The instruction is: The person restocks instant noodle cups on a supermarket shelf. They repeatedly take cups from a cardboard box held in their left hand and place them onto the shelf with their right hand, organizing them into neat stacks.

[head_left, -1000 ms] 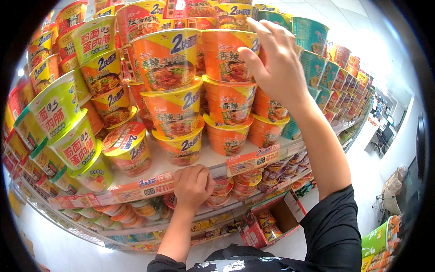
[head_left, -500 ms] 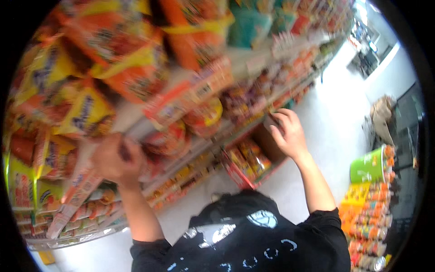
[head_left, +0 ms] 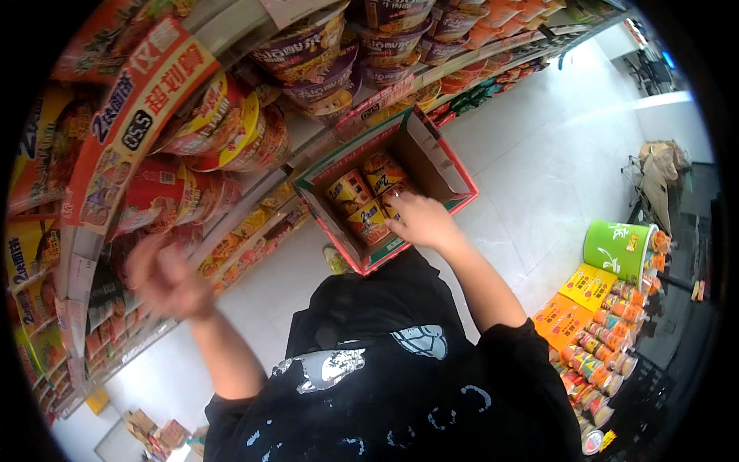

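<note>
My right hand (head_left: pixel 425 221) reaches into an open cardboard box (head_left: pixel 454 202) with a red and green rim. Its fingers are apart and lie over one of several yellow-and-red instant noodle packs (head_left: pixel 367 222) at the bottom. Whether they press on that pack is hard to see. On the left, my left hand (head_left: pixel 171 281) is smeared by motion and its fingers are unclear. It is beside the shelf front, close to red noodle bowls (head_left: pixel 158 196). No item shows in it.
Purple noodle bowls (head_left: pixel 331 77) stack on the shelf above the box. An orange shelf label strip (head_left: pixel 131 127) juts out at left. On the right stand a green tub (head_left: pixel 616 248) and rows of snack cups (head_left: pixel 593 366). Pale floor (head_left: pixel 531 169) lies between.
My right hand has gone from the box's upper edge down into the box. The box now appears nearer, in front of me. My left hand has moved down and left along the shelf.
</note>
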A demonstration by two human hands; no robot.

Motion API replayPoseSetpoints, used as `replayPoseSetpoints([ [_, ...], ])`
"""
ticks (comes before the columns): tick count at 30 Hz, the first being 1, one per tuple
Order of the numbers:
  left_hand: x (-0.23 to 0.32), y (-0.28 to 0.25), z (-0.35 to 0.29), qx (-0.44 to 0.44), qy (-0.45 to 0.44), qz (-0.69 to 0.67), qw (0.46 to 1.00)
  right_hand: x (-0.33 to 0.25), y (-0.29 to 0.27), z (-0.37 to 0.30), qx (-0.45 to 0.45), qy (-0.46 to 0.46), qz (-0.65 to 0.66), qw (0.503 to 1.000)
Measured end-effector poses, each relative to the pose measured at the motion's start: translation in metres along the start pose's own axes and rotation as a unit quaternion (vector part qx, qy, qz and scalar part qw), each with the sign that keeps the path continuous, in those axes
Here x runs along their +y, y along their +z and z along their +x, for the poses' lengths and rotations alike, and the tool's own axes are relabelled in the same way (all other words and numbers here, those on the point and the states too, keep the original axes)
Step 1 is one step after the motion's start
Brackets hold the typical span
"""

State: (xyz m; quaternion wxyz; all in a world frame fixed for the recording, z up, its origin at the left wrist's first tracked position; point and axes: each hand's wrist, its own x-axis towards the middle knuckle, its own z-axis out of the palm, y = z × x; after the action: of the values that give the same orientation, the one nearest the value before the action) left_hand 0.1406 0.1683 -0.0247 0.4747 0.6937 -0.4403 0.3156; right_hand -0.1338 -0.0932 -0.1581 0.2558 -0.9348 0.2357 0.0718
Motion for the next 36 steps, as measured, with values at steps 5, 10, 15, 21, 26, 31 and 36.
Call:
replayPoseSetpoints([
  [5,0.053,0.088,-0.1,-0.384,-0.323,0.024,0.865,0.013,-0.021,0.074,-0.144,-0.038,-0.087,0.985],
  [10,0.064,0.107,-0.178,-0.374,-0.464,-0.016,0.803,0.022,0.014,0.165,-0.186,-0.041,-0.035,0.981],
  [15,0.088,0.122,-0.189,-0.38,-0.526,0.001,0.761,0.083,0.122,0.234,-0.314,-0.067,-0.113,0.94],
  [21,0.092,0.128,-0.189,-0.364,-0.536,0.034,0.761,0.201,0.206,0.237,-0.108,-0.177,-0.041,0.977],
  [26,0.091,0.133,-0.185,-0.367,-0.537,0.042,0.758,0.172,0.206,0.216,-0.263,-0.048,-0.133,0.955],
  [31,0.088,0.132,-0.193,-0.349,-0.492,0.039,0.797,0.063,0.145,0.175,-0.407,0.019,-0.057,0.912],
  [36,0.085,0.133,-0.191,-0.366,-0.472,0.036,0.801,0.036,0.204,0.169,-0.371,0.172,-0.017,0.913],
])
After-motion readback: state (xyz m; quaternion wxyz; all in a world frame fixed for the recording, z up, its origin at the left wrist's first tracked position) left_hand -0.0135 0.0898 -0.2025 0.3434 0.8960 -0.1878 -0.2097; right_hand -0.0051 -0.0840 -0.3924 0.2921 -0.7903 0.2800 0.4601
